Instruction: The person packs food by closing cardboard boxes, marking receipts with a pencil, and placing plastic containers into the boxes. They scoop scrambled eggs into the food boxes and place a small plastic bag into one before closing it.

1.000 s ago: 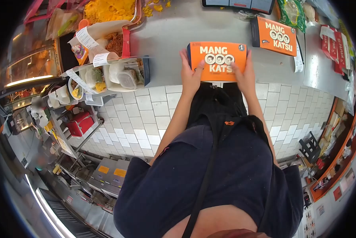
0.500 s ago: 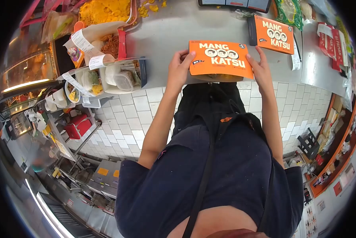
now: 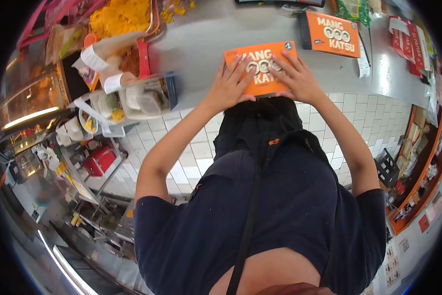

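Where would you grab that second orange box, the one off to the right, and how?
Probably by its two short ends, coming down from above on both sides: the second orange box lies flat and looks shut, so its ends should give firm walls. Mind the paper slip by its right end.

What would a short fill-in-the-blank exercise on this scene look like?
The left hand and right hand both rest on the nearer box, whose top is mainly ____.
The other box lies to the person's ____ of it.
The food heaped in the far tray is ____.
The floor is covered with pale ____.

orange; right; yellow; tiles
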The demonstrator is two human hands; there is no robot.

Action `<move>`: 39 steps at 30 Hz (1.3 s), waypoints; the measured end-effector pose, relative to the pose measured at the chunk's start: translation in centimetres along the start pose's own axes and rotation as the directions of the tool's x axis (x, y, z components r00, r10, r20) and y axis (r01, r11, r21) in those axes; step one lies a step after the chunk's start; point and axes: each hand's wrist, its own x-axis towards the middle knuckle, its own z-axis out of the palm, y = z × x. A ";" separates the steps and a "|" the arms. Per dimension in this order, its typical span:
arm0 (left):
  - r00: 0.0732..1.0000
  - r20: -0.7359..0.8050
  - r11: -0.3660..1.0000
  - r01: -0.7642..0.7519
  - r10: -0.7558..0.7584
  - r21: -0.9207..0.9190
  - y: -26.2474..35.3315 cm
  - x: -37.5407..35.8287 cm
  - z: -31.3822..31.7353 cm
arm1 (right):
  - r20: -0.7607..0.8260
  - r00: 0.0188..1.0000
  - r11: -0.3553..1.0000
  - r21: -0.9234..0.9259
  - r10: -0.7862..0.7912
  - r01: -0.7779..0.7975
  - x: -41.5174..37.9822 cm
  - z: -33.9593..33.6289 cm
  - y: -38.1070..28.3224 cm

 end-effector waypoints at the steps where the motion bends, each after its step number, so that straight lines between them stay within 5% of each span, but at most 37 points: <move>1: 0.999 -0.042 0.999 0.012 -0.014 -0.042 -0.1 0.0 0.4 | -0.005 1.000 0.999 -0.031 -0.022 0.022 0.2 0.1 0.6; 6: 0.987 -0.159 0.995 -0.021 0.006 -0.094 -0.4 0.0 1.9 | -0.229 0.972 0.996 -0.083 -0.046 0.028 0.4 1.4 0.6; 9: 0.990 -0.103 0.985 -0.075 0.091 0.154 -1.6 0.4 1.6 | -0.325 0.945 0.998 -0.041 0.028 -0.043 1.3 1.6 0.4; 11: 0.999 -0.030 0.987 0.026 -0.031 -0.161 -0.9 0.9 -0.2 | -0.272 0.962 0.995 -0.083 0.023 -0.047 1.0 0.4 0.4; 12: 0.998 0.066 0.999 -0.011 0.013 -0.031 -0.1 1.4 -1.5 | -0.180 0.980 0.995 -0.037 0.081 -0.090 0.7 -1.0 -0.7; 14: 0.996 0.089 0.997 -0.001 0.008 -0.079 1.0 0.7 -2.3 | -0.026 0.984 0.984 0.015 0.177 -0.176 0.5 -2.1 -1.5; 15: 0.996 0.091 0.994 0.020 -0.011 -0.105 0.7 1.3 -2.4 | -0.043 0.982 0.983 -0.009 0.184 -0.185 0.7 -2.4 -1.0; 16: 0.995 0.017 0.987 0.099 -0.098 -0.123 -0.1 0.2 -0.7 | -0.159 0.928 0.936 0.164 0.336 -0.311 0.4 -2.3 -1.3; 17: 0.907 -0.106 0.734 0.257 -0.408 -0.628 0.0 -0.8 1.7 | -0.249 0.838 0.853 0.344 0.485 -0.392 0.3 -2.1 -1.5; 18: 0.728 -0.035 0.246 0.185 -0.684 -0.951 0.4 -0.7 3.1 | -0.326 0.686 0.702 0.603 0.651 -0.379 0.3 -1.9 -1.5; 20: 0.634 0.211 0.073 0.391 -0.744 -0.917 2.6 0.3 2.6 | -0.264 0.667 0.656 0.612 0.696 -0.442 0.3 0.6 -2.9; 21: 0.633 0.164 0.177 0.440 -0.757 -0.880 3.4 -0.4 4.4 | -0.166 0.651 0.586 0.632 0.741 -0.507 0.1 1.2 -3.9; 22: 0.545 0.236 -0.044 0.342 -0.804 -0.939 5.0 0.2 3.4 | -0.180 0.636 0.582 0.635 0.751 -0.508 -0.4 0.8 -4.3; 23: 0.563 0.229 -0.030 0.340 -0.794 -0.940 5.3 0.0 2.2 | -0.124 0.644 0.542 0.671 0.755 -0.506 -0.7 0.2 -4.2; 25: 0.440 0.397 -0.371 0.148 -0.806 -0.917 5.9 -0.2 0.8 | -0.094 0.653 0.519 0.696 0.751 -0.496 -1.9 -1.8 -1.5; 26: 0.448 0.390 -0.364 0.147 -0.805 -0.920 5.8 -0.6 1.1 | 0.135 0.690 0.248 0.870 0.711 -0.426 -3.1 -3.4 0.9; 27: 0.450 0.510 -0.531 0.090 -0.733 -0.843 5.4 -1.3 1.9 | 0.331 0.742 -0.070 0.930 0.583 -0.360 -4.3 -5.1 3.3; 28: 0.458 0.613 -0.677 0.033 -0.644 -0.735 5.3 -1.7 2.4 | 0.121 0.553 0.174 0.876 0.825 -0.451 -5.4 -6.8 5.3; 29: 0.431 0.595 -0.643 0.042 -0.679 -0.764 6.0 -1.4 2.7 | -0.142 0.286 0.287 0.770 0.948 -0.570 -6.9 -7.8 8.1; 30: 0.437 0.582 -0.640 0.017 -0.686 -0.768 7.0 -0.4 2.4 | -0.568 -0.010 0.430 0.635 0.823 -0.641 -9.3 -6.2 11.9; 32: 0.407 0.568 -0.627 -0.017 -0.716 -0.779 8.7 1.4 1.2 | -0.539 0.079 0.170 0.120 0.838 -0.978 -13.3 -5.9 14.1; 33: 0.440 0.553 -0.639 -0.063 -0.708 -0.767 8.8 1.7 1.4 | -0.544 0.081 0.184 0.137 0.835 -0.973 -13.8 -5.8 14.6; 35: 0.464 0.524 -0.628 -0.094 -0.714 -0.773 9.4 3.0 0.3 | -0.128 0.181 0.201 0.160 0.975 -0.966 -14.2 -5.8 15.2; 36: 0.453 0.515 -0.617 -0.106 -0.728 -0.780 9.5 3.4 -0.1 | -0.123 0.200 0.218 0.164 0.972 -0.962 -14.3 -6.1 15.9; 38: 0.515 0.404 -0.521 -0.102 -0.756 -0.847 9.2 4.4 -0.8 | 0.195 0.301 0.122 0.616 0.933 -0.778 -14.2 -7.3 16.6; 39: 0.509 0.397 -0.511 -0.101 -0.764 -0.854 9.3 5.2 -1.4 | 0.198 0.311 0.125 0.624 0.930 -0.771 -13.5 -8.5 15.9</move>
